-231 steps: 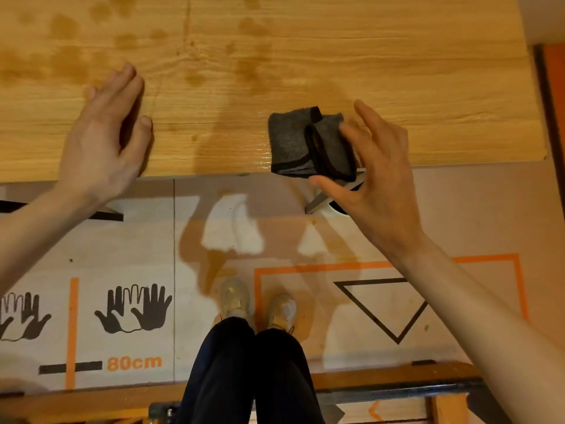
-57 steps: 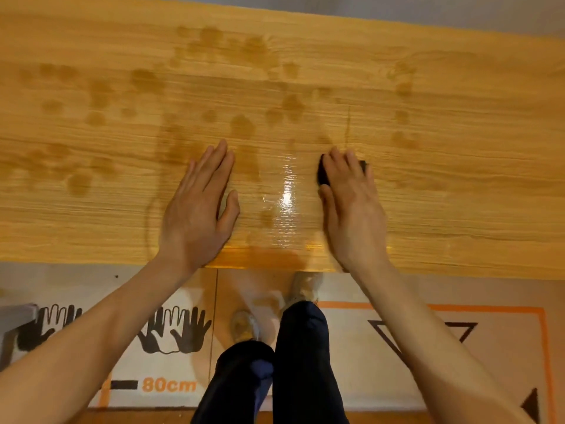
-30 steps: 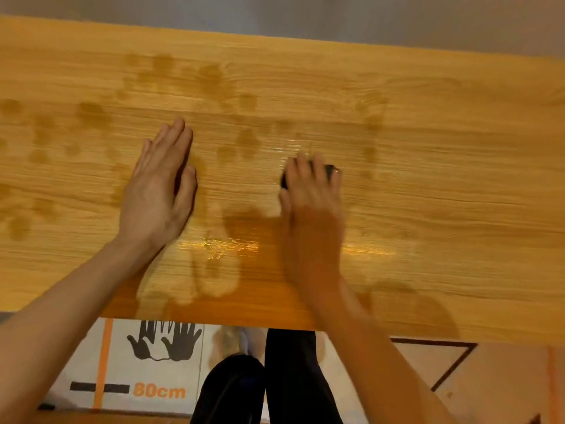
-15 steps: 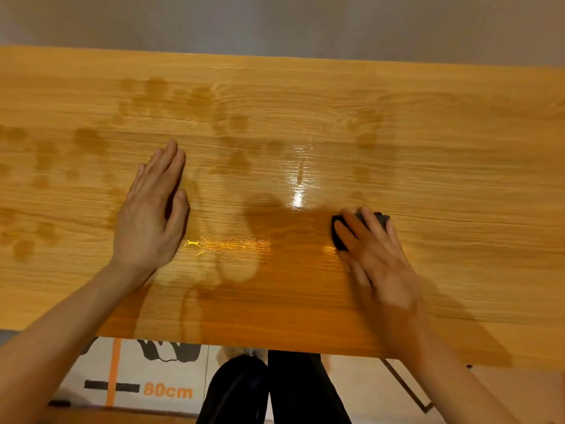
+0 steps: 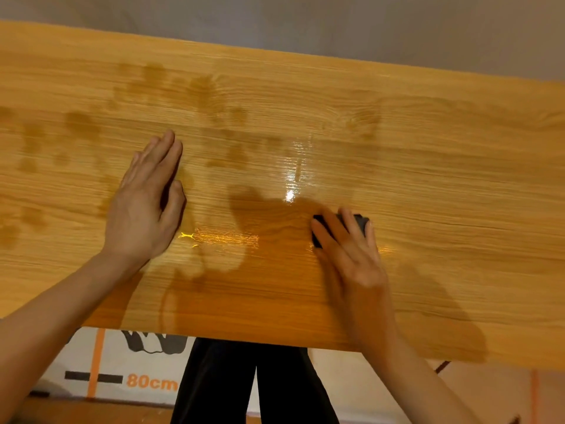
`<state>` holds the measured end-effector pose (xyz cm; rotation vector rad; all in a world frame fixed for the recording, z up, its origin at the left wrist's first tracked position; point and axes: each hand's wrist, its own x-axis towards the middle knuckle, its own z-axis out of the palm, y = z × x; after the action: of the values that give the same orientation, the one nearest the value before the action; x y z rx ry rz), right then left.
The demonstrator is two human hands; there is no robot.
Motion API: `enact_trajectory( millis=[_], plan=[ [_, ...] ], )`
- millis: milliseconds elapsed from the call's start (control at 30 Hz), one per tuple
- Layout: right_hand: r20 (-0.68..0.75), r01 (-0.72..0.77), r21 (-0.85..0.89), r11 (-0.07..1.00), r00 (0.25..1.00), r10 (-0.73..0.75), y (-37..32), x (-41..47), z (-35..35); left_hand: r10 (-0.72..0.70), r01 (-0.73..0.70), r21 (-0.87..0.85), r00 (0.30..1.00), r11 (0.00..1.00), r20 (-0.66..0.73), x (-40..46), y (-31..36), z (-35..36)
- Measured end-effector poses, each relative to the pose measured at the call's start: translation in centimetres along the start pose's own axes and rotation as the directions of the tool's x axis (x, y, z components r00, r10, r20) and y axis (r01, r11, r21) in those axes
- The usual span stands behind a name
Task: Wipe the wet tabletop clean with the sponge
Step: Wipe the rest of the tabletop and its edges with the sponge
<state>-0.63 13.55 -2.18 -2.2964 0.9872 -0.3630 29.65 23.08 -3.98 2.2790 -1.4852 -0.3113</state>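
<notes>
A dark grey sponge (image 5: pixel 361 222) lies on the wooden tabletop (image 5: pixel 458 179), right of centre. My right hand (image 5: pixel 351 261) presses flat on it with straight fingers and covers most of it, so only its far edge and left corner show. My left hand (image 5: pixel 143 209) rests flat on the tabletop to the left, fingers together, holding nothing. Dark wet blotches (image 5: pixel 195 87) spread over the left and far part of the top. A glossy wet streak (image 5: pixel 298 166) shines just beyond the sponge.
The table's near edge (image 5: pixel 244 335) runs just above my dark trouser legs (image 5: pixel 253 384). A floor mat with orange lines, hand outlines and an "80cm" mark (image 5: pixel 151 382) lies below. A grey wall (image 5: pixel 336 26) backs the table's far edge.
Over the last second my right hand slid the sponge to the right and a little toward me. In the last half second it barely moved. My left hand stayed flat in place.
</notes>
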Motion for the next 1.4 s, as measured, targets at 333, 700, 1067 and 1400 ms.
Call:
enact_trajectory(
  millis=[333, 700, 1067, 1400],
  plan=[
    [-0.111, -0.063, -0.096, 0.993, 0.993, 0.052, -3.5, 4.5, 3.9, 0.04, -0.04, -0.02, 0.999, 0.999, -0.004, -0.1, -0.2, 0.0],
    [-0.14, -0.141, -0.094, 0.986, 0.982, 0.127, -5.1, 12.6, 4.8, 0.039, -0.038, -0.057, 0.999, 0.998, 0.019, 0.2, -0.4, -0.2],
    [-0.078, -0.139, -0.137, 0.981, 0.989, 0.129, -7.4, 16.3, 6.3, 0.068, -0.067, -0.004, 0.996, 0.998, 0.055, 0.3, -0.5, 0.2],
    [-0.022, -0.121, -0.137, 0.983, 0.993, 0.119, -10.9, 8.4, 8.1, 0.083, -0.079, -0.069, 0.995, 0.994, 0.047, 0.1, -0.4, 0.4]
  ],
)
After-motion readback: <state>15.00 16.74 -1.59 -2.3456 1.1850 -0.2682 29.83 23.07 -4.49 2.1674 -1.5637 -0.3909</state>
